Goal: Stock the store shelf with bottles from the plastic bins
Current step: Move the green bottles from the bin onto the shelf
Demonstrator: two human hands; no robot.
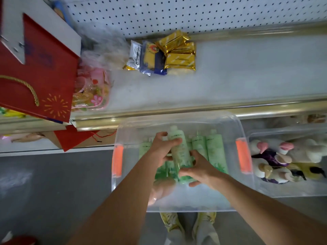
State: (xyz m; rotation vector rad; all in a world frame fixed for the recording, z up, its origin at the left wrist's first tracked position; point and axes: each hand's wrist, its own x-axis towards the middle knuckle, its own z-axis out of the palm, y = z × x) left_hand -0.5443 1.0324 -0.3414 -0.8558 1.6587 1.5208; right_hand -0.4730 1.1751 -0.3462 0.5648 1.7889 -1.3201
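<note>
A clear plastic bin [178, 119] with orange handles sits below the shelf edge and holds several pale green bottles [215, 151]. One green bottle [178, 147] is raised above the others. My left hand [162, 149] grips its upper part with curled fingers. My right hand [198, 168] wraps around its lower end. The white shelf [238, 75] lies beyond the bin, behind a metal rail.
Gold and blue snack packs [164, 53] lie at the back of the shelf. Red gift bags [39, 73] and a pink packaged item [92, 89] stand at the left. A second clear bin [286, 190] with plush toys sits to the right. My shoes [187, 221] show below.
</note>
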